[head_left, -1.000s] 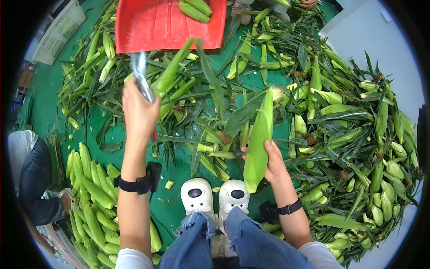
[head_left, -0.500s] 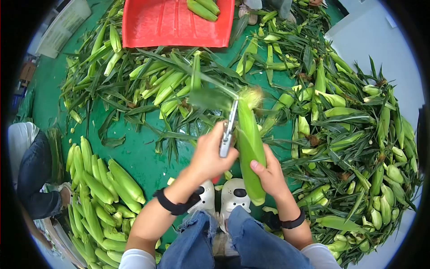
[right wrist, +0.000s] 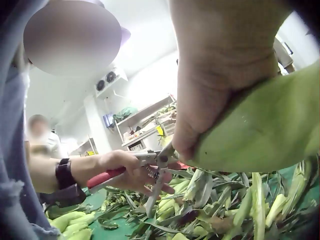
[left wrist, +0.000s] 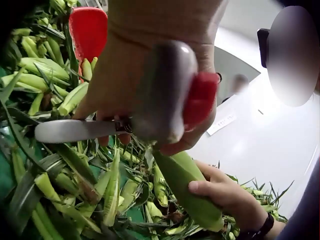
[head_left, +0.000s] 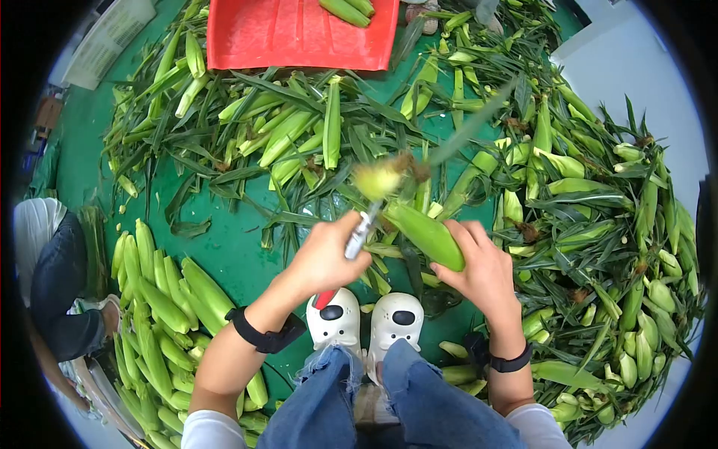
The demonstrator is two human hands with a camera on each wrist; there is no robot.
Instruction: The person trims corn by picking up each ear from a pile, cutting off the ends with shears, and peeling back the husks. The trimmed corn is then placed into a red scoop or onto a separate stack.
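My left hand [head_left: 325, 254] grips pruning shears [head_left: 361, 233] with red handles [right wrist: 106, 177]; their metal end reaches to the narrow end of a green ear of corn [head_left: 430, 236]. In my right hand [head_left: 482, 266] the ear is held by its near end, tilted toward the left. A blurred, pale ear tip [head_left: 378, 179] with brown silk shows just beyond the shears. Seen from the left wrist, the ear [left wrist: 187, 192] slants below the left hand, and the right hand [left wrist: 225, 197] has its thumb along the husk.
Loose husks and leaves [head_left: 284, 127] cover the green floor [head_left: 224, 247] ahead. A red dustpan-like scoop [head_left: 299, 41] holds ears at the top. Trimmed ears [head_left: 161, 322] are piled at left; unhusked corn [head_left: 591, 224] heaps at right. White clogs [head_left: 396, 318] stand between.
The left hand came from the left pile to the ear's silk end with the shears. The silky tip now appears apart from the ear, which the right hand has tilted left.
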